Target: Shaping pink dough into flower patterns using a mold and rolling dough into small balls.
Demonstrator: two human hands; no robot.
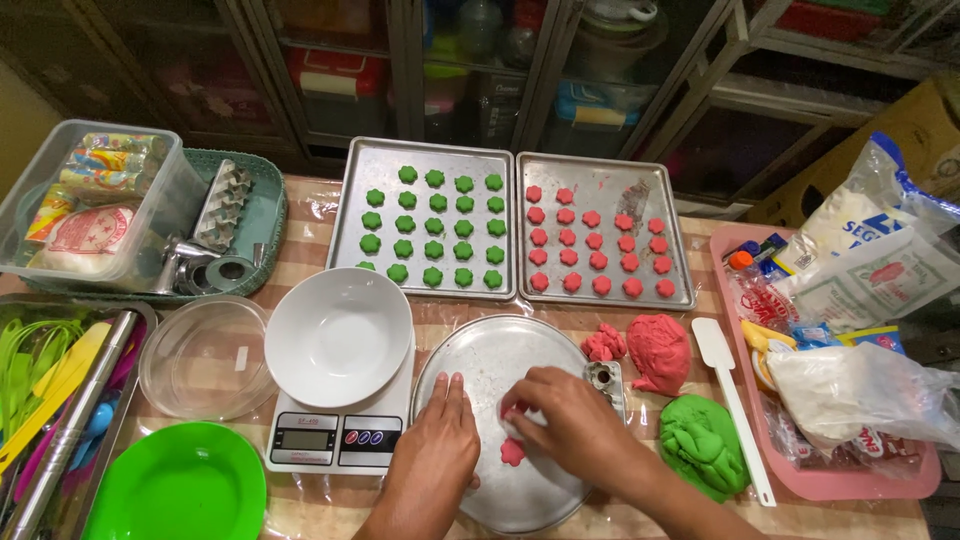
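1. The left hand (432,455) lies flat on the round metal plate (470,365) at the lower middle of the frame, fingers pressed together and straight, seemingly to steady the plate.
2. The right hand (565,420) curls over a pink flower-shaped dough piece at its fingertips; the fingers look bent around it, though how tightly they pinch I cannot tell. A second pink cut-out (512,452) lies on the plate just below that hand.
3. A small metal cutter (603,378) rests at the plate's right edge, close to reach.
4. Right of the plate sit a soft, wrinkled pink dough lump (660,352), smaller pink scraps (604,343), and a glossy green dough lump (703,443), with a white spatula (733,405) beside them.
5. At the upper middle, two shiny trays hold neat rows: green flowers (432,228) left, pink flowers (597,245) right.
6. A white bowl (338,335) sits on a kitchen scale (335,438) left of the plate.
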